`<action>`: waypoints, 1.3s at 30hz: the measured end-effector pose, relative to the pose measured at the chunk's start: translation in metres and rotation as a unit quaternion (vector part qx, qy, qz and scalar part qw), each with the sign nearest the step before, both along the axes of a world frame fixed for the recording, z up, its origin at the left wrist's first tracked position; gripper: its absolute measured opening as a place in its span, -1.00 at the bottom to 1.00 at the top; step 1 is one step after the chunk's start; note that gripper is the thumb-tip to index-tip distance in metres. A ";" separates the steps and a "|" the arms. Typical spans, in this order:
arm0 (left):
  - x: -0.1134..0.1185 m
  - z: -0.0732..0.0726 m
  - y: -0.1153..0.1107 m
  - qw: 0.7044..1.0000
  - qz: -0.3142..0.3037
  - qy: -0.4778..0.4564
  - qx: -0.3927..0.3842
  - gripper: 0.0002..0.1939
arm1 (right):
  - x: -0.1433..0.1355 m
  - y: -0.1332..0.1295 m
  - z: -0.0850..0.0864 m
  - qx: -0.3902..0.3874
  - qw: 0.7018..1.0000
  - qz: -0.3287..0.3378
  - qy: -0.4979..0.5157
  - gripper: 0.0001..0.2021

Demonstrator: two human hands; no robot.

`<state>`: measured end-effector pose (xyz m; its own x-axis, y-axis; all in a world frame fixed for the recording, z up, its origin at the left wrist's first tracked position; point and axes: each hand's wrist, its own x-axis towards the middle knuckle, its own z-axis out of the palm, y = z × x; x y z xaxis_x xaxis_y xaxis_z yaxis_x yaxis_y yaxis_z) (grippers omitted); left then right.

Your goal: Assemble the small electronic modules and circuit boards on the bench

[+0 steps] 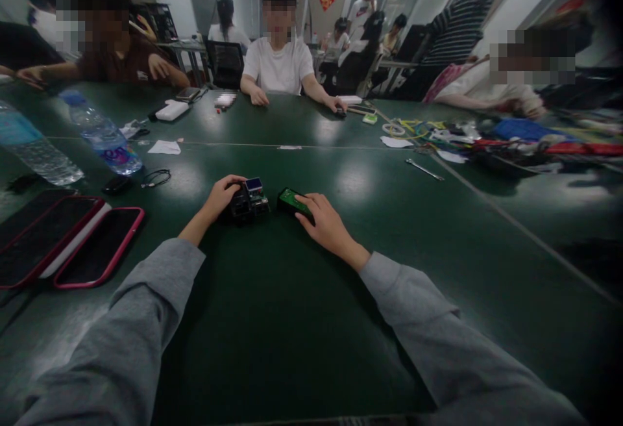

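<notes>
My left hand is closed around the left side of a small black electronic device. A little dark-blue screen and bare electronic parts show on the device's right side. Just to the right, my right hand grips the near end of a black case half with a green circuit board in it. Its fingers lie over the board's right end, with the thumb along the near edge. A narrow gap separates the two pieces, both low at the dark green table. The undersides of both pieces are hidden.
Left of me are a red-edged phone, a dark folding case and two water bottles, one blue-capped. A wrench and a pile of cables lie right. A person in white sits opposite.
</notes>
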<state>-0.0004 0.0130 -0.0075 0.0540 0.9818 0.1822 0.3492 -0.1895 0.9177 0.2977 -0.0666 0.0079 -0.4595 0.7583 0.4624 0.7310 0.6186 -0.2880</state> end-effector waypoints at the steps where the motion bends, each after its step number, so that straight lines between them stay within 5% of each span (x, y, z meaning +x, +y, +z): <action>1: 0.000 0.000 0.000 1.000 -0.001 -0.001 0.001 -0.69 | 0.000 0.000 0.000 -0.001 1.000 0.000 0.000 -0.59; 39: 0.000 0.000 -0.001 1.000 0.003 0.006 0.001 -0.69 | -0.002 -0.001 0.002 -0.008 1.000 0.000 0.005 -0.60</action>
<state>-0.0004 0.0116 -0.0073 0.0512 0.9816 0.1839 0.3616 -0.1899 0.9128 0.2961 -0.0672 0.0100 -0.4544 0.7659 0.4549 0.7284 0.6134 -0.3052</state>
